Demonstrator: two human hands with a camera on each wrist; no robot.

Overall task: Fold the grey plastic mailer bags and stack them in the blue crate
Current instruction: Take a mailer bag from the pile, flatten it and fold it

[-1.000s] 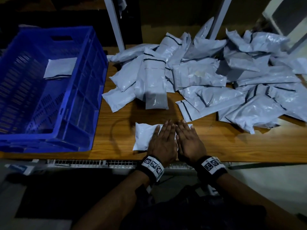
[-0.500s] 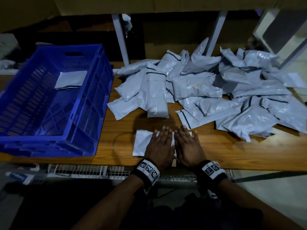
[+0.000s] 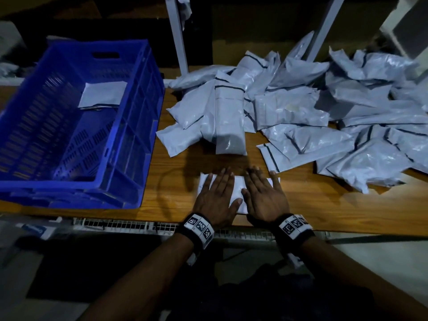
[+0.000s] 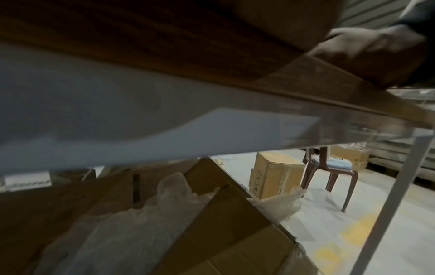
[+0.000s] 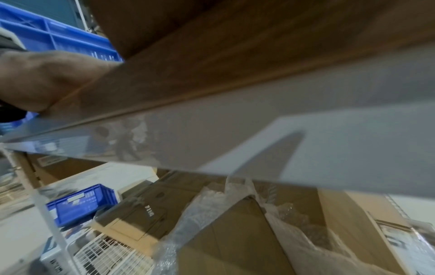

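Grey mailer bag (image 3: pixel 235 188), under both flat hands (image 3: pixel 240 195)

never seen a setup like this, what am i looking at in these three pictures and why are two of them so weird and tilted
There is no machine here: a person works with bare hands and wears three cameras. The big picture comes from a camera on the head and looks down at a wooden table. The left hand and right hand lie flat, side by side, pressing a folded grey bag onto the table near its front edge. Neither hand grips anything. Behind them is a loose pile of unfolded bags. On the left stands a blue crate with one folded bag in the crate already.

The two tilted pictures come from cameras strapped on the wrists. Because the wrists sit low at the table's edge, they mostly show that edge and the cardboard boxes on the floor below.
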